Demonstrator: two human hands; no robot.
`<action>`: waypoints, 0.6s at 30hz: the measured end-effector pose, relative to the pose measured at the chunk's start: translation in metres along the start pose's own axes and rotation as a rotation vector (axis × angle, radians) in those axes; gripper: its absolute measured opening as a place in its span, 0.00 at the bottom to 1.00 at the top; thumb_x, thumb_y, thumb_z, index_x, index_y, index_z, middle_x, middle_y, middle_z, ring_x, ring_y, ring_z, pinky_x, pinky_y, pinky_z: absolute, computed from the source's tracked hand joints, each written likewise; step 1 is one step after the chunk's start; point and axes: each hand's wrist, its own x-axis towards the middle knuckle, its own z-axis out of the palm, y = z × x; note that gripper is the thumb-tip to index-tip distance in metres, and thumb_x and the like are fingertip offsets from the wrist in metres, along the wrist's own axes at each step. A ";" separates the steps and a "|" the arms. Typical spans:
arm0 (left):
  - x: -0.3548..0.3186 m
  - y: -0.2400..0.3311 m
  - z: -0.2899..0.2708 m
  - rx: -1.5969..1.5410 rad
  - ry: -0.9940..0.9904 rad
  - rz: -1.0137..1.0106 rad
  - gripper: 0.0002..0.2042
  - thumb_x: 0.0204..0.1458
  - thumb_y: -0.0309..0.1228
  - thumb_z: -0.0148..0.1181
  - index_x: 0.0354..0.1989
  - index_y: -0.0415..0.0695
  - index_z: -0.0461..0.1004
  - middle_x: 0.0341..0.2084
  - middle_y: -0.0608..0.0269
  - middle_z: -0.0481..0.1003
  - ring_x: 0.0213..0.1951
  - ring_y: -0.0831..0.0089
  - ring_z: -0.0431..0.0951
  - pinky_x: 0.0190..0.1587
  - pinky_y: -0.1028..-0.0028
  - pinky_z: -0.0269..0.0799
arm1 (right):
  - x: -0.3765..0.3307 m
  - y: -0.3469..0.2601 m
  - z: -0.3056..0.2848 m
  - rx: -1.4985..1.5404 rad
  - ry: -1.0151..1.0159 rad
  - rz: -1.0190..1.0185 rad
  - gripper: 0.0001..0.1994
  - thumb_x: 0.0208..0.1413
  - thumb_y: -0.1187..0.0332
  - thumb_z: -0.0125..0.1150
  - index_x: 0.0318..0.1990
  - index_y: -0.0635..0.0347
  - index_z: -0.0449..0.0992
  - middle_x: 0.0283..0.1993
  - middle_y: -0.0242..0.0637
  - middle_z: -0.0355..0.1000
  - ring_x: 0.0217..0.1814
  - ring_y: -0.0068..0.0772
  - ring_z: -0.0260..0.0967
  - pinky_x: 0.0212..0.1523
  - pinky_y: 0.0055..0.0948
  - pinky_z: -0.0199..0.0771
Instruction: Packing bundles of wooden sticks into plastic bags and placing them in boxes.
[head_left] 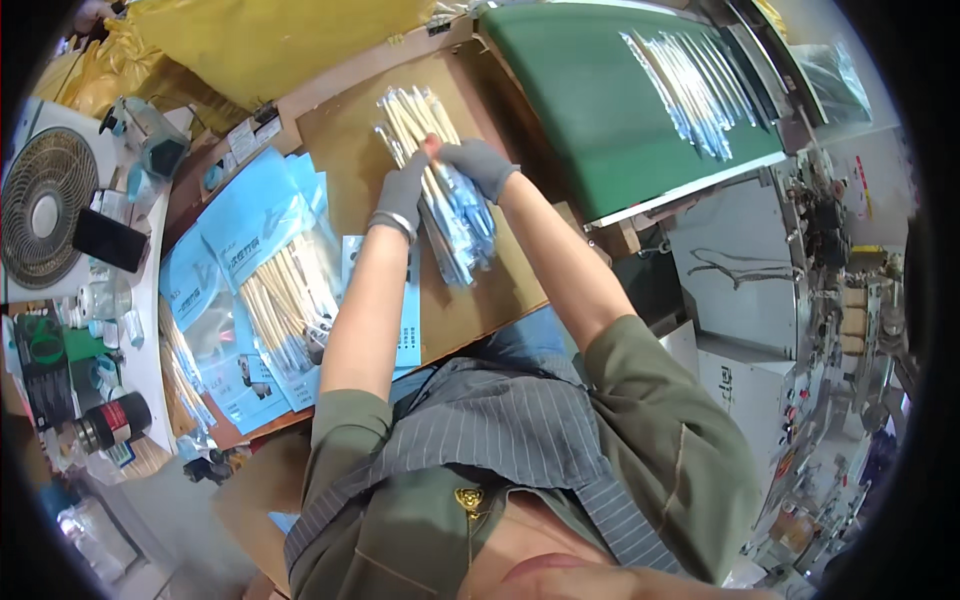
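Our left hand (400, 195) and right hand (482, 168) curl around opposite sides of the sticks (463, 222), pressing them together near twelve o'clock. The bags (235, 235) lie at nine o'clock, the belt (570, 90) at one.

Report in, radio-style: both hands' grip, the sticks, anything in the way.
Left grip, right grip: both on stick bundle. Bundle over brown tabletop. No obstruction seen at bundle; blue bags to the left.
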 end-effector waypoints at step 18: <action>-0.162 -0.015 -0.030 0.255 -0.496 0.438 0.25 0.38 0.28 0.70 0.49 0.42 0.71 0.39 0.64 0.76 0.41 0.74 0.75 0.46 0.72 0.72 | -0.171 -0.046 0.064 -0.073 -0.064 -0.627 0.44 0.40 0.63 0.73 0.64 0.65 0.54 0.61 0.43 0.60 0.62 0.32 0.60 0.60 0.30 0.60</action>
